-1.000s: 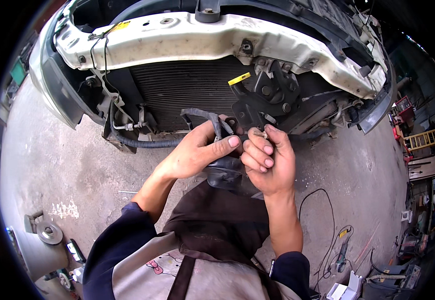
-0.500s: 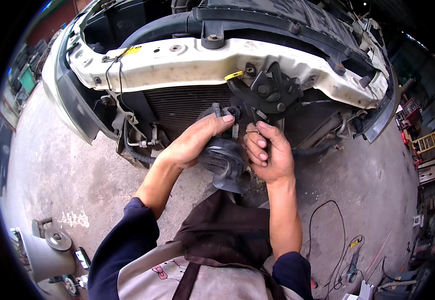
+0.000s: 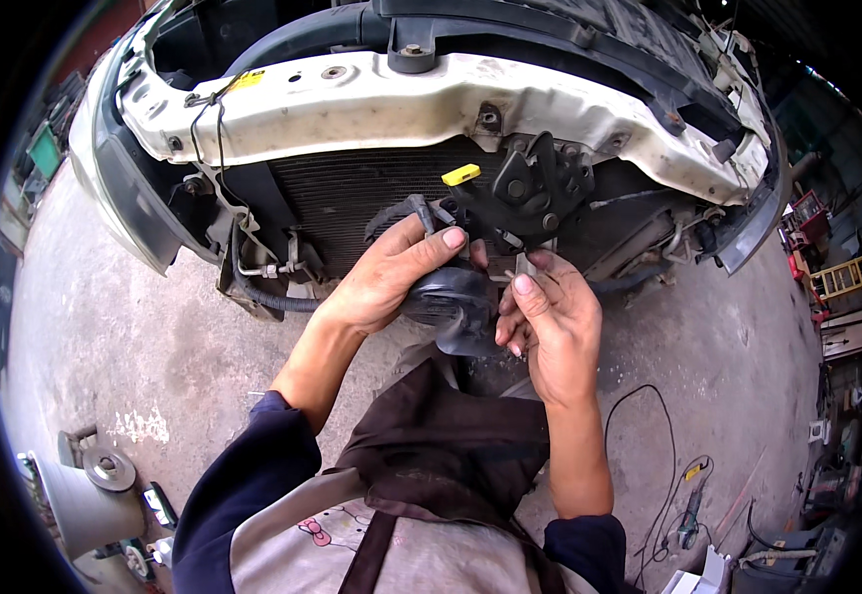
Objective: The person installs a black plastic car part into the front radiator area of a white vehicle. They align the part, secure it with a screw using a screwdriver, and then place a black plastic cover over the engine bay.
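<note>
My left hand [image 3: 381,277] is closed around the upper part of a black, snail-shaped car horn [image 3: 448,297], its thumb on top beside a wire connector [image 3: 421,210]. The horn's flared mouth hangs downward. Right of it, my right hand [image 3: 559,322] is closed, with thumb and fingers pinching a small flat metal piece [image 3: 524,265]. What the curled fingers cover is hidden. Just above both hands is a black hood latch [image 3: 530,188] with a yellow-tipped lever [image 3: 460,175]; it lies below the white front crossmember [image 3: 371,109].
Behind the hands is a finned radiator [image 3: 342,198]. A black hose [image 3: 277,300] and loose wires hang at the left. On the concrete floor lie a corded power tool [image 3: 689,520] at right and a grey bucket-like container [image 3: 89,505] at left. A yellow ladder [image 3: 852,272] stands far right.
The hood latch and its yellow lever have dropped away from the crossmember. My right hand has shifted slightly right and turned, showing the flat metal piece. My left hand still holds the horn.
</note>
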A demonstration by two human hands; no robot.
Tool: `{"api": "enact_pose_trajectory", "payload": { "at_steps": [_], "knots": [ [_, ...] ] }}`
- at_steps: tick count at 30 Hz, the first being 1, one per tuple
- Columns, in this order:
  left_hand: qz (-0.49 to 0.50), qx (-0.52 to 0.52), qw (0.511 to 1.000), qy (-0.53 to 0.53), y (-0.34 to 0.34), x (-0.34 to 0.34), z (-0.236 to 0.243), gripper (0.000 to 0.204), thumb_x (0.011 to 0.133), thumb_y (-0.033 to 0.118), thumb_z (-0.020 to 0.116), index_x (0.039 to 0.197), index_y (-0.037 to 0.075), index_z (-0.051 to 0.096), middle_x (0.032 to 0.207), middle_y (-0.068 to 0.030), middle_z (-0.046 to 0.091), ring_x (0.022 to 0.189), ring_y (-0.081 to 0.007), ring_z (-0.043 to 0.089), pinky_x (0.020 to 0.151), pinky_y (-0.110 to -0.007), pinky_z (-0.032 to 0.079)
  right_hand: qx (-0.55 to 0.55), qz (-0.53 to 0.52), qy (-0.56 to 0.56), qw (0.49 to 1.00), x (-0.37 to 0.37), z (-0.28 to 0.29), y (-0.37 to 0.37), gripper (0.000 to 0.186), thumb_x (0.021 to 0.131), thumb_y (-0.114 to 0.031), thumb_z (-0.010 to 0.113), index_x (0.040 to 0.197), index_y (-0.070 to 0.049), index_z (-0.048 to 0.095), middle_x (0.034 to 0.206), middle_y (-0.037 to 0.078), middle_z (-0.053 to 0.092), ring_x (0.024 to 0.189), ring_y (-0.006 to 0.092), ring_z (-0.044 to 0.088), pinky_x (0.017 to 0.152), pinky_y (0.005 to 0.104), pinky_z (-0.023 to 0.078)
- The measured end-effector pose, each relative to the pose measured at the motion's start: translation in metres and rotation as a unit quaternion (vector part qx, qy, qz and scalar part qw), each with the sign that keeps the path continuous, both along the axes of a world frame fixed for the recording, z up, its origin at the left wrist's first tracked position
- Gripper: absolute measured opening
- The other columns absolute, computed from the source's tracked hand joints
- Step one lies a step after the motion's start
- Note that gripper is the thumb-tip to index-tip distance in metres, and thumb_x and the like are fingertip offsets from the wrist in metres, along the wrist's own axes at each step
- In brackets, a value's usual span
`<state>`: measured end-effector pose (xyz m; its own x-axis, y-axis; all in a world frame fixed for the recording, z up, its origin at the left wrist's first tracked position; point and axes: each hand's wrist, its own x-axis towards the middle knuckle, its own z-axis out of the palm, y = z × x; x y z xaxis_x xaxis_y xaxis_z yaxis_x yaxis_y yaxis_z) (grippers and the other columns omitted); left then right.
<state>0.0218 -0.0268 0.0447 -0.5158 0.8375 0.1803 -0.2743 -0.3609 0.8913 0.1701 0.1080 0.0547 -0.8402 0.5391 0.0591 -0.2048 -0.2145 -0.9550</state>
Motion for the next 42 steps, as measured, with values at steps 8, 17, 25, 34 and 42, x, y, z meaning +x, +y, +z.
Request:
{"api": "enact_pose_trajectory", "payload": {
  "at_steps": [8, 17, 25, 34, 42],
  "knots": [
    [0.002, 0.001, 1.0, 0.005, -0.003, 0.0, -0.002, 0.037, 0.098, 0.029, 0.066, 0.118, -0.002, 0.062, 0.108, -0.0067, 0.066, 0.101, -0.0129, 0.061, 0.091, -0.029, 0.049, 0.359, -0.066, 0.11, 0.924, -0.013, 0.011, -0.006, 0.018, 0.092, 0.003, 0.067, 0.11, 0.003, 0.064, 0.097, 0.011, 0.069, 0.078, 0.0147, 0.068, 0.07, 0.0256, 0.054],
    [0.011, -0.006, 1.0, -0.006, -0.002, -0.006, -0.009, 0.05, 0.095, 0.028, 0.071, 0.127, -0.007, 0.056, 0.114, -0.0076, 0.065, 0.107, -0.0117, 0.058, 0.096, -0.028, 0.046, 0.643, -0.097, 0.127, 0.749, -0.043, 0.033, 0.006, 0.023, 0.077, 0.0, 0.075, 0.099, -0.001, 0.066, 0.084, 0.012, 0.068, 0.075, 0.0297, 0.069, 0.063, 0.0382, 0.054],
    [0.005, -0.003, 1.0, 0.021, 0.002, -0.012, -0.021, 0.058, 0.093, 0.033, 0.074, 0.129, -0.009, 0.055, 0.113, -0.007, 0.065, 0.106, -0.0104, 0.057, 0.096, -0.026, 0.045, 0.723, -0.154, 0.178, 0.649, -0.044, 0.036, 0.013, 0.024, 0.074, -0.001, 0.077, 0.097, -0.003, 0.068, 0.084, 0.009, 0.066, 0.072, 0.0261, 0.065, 0.06, 0.0366, 0.052],
    [-0.021, 0.028, 0.999, 0.007, -0.004, -0.006, -0.006, 0.049, 0.096, 0.029, 0.07, 0.13, -0.003, 0.057, 0.116, -0.0069, 0.065, 0.108, -0.012, 0.058, 0.098, -0.028, 0.046, 0.715, -0.132, 0.199, 0.657, -0.052, 0.036, 0.018, 0.027, 0.073, 0.0, 0.077, 0.098, -0.002, 0.068, 0.09, 0.01, 0.064, 0.077, 0.0275, 0.061, 0.067, 0.0389, 0.049],
    [-0.053, 0.059, 0.997, 0.019, -0.003, -0.012, -0.009, 0.046, 0.096, 0.029, 0.069, 0.128, -0.003, 0.058, 0.115, -0.0077, 0.065, 0.109, -0.0137, 0.059, 0.098, -0.029, 0.046, 0.695, -0.147, 0.234, 0.664, -0.055, 0.037, 0.021, 0.025, 0.078, -0.001, 0.076, 0.1, 0.0, 0.063, 0.09, 0.011, 0.063, 0.078, 0.0287, 0.06, 0.069, 0.0399, 0.048]
  ]
}}
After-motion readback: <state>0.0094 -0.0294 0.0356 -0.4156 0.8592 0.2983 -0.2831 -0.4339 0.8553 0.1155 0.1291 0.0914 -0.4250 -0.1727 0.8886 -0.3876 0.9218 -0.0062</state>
